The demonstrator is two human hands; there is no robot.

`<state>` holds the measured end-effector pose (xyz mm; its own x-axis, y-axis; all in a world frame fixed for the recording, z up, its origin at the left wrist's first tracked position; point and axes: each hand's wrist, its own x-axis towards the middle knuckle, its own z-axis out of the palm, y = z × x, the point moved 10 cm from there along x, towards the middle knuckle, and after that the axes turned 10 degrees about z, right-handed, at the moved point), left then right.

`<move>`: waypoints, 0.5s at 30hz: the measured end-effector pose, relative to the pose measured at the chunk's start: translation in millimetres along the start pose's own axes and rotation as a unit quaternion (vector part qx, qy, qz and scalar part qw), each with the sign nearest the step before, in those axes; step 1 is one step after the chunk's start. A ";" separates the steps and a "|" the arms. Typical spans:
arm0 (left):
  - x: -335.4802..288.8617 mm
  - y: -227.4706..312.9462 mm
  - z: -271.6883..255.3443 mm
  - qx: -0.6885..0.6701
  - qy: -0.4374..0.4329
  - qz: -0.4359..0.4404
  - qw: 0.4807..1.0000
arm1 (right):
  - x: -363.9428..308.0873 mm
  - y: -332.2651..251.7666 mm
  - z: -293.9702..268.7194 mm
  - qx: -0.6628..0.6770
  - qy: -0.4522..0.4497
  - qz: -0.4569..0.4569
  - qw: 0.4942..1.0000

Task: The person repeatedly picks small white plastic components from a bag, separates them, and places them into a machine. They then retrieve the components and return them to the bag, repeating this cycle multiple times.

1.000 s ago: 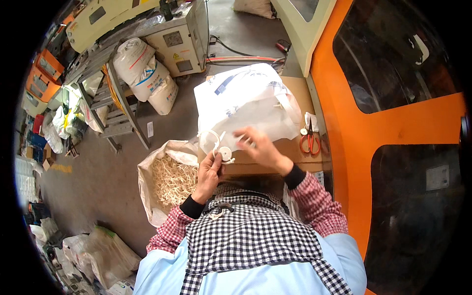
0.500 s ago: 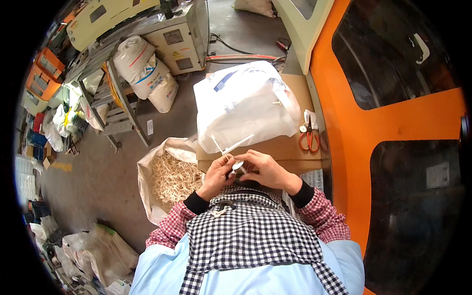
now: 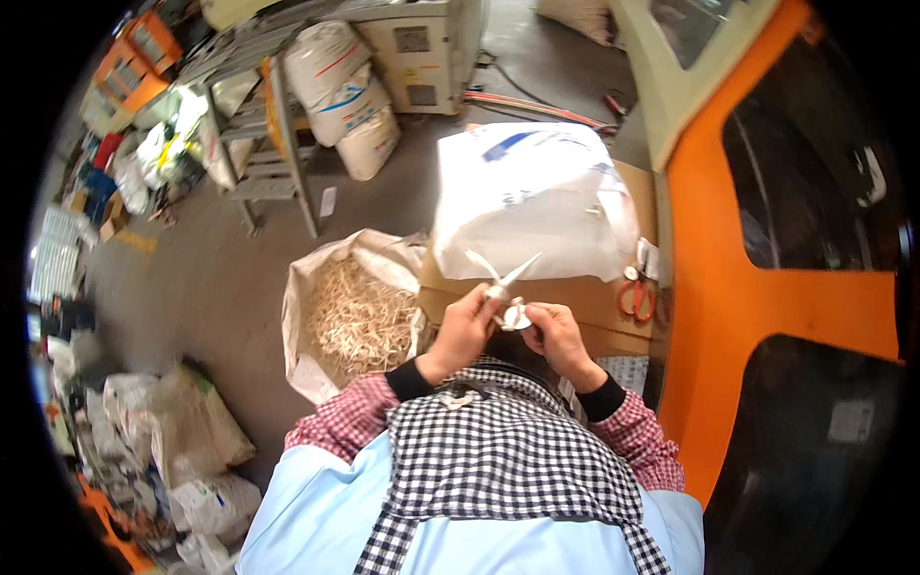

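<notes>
Compared with half a second ago, your right hand (image 3: 563,342) has drawn a little away from your left hand (image 3: 462,331), its fingers now curled instead of reaching across, and the white plastic piece (image 3: 515,317) shows its disc more fully. You have that piece up in front of your apron (image 3: 508,431), between both hands. It is glossy white: two slim prongs spread upward in a V from a thicker middle, with the round disc below. Your left hand comes in from the lower left, fingers pinched on the piece just under the V. Your right hand comes from the lower right, fingers bent at the disc's right edge; you cannot tell from the blur whether they grip it. Both wrists angle inward. Beyond the prongs lies a white bag (image 3: 537,235) on cardboard (image 3: 599,318), near red-handled scissors (image 3: 636,297).
</notes>
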<state>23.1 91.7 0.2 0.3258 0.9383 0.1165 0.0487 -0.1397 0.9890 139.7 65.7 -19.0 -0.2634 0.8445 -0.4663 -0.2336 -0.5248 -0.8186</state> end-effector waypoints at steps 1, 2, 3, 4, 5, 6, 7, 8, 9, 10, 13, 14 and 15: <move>-7.8 42.4 -7.2 0.127 0.073 0.258 0.955 | 5.7 18.2 -2.6 0.095 -0.027 0.060 0.993; -18.3 75.0 11.5 0.299 -0.023 0.420 0.857 | 7.9 38.7 -3.0 0.190 -0.048 0.120 0.973; -28.7 77.7 17.4 0.347 -0.050 0.466 0.812 | 0.7 18.6 1.8 0.026 -0.034 -0.014 0.999; -38.1 77.4 27.6 0.392 -0.081 0.507 0.763 | -12.4 -3.2 13.6 -0.132 -0.022 -0.155 0.979; -42.7 76.4 27.0 0.396 -0.089 0.520 0.751 | 1.8 49.2 1.8 0.176 -0.060 0.144 0.972; -46.6 74.9 27.2 0.402 -0.099 0.531 0.739 | 5.3 61.8 15.9 0.273 -0.150 0.220 0.924; -45.9 66.9 23.8 0.387 -0.092 0.516 0.759 | 7.5 63.8 4.5 0.193 -0.119 0.210 0.951; -36.8 59.8 18.3 0.355 -0.099 0.451 0.813 | 5.9 57.3 0.5 0.112 -0.084 0.195 0.971; -27.5 46.1 6.6 0.279 -0.057 0.382 0.879 | 12.9 61.1 -6.9 0.108 -0.037 0.167 0.979; -20.7 28.1 -2.1 0.196 -0.014 0.309 0.931 | 19.5 64.4 -12.1 0.105 0.011 0.138 0.985; -7.0 -17.4 -14.7 -0.009 0.035 0.055 0.998 | 20.4 34.1 2.9 0.084 0.008 0.055 0.995; -8.4 -33.0 -13.0 -0.050 0.027 -0.025 0.998 | 19.8 28.3 2.4 0.055 0.007 0.023 0.998; -11.6 -48.2 -7.3 -0.168 0.034 -0.076 0.982 | 20.6 29.8 5.3 0.066 -0.009 0.034 0.997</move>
<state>10.0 89.9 -48.2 0.2746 0.9607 -0.0411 -0.2266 0.1061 0.9682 122.4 66.9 -51.2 -0.2999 0.8056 -0.5110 -0.3362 -0.5905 -0.7336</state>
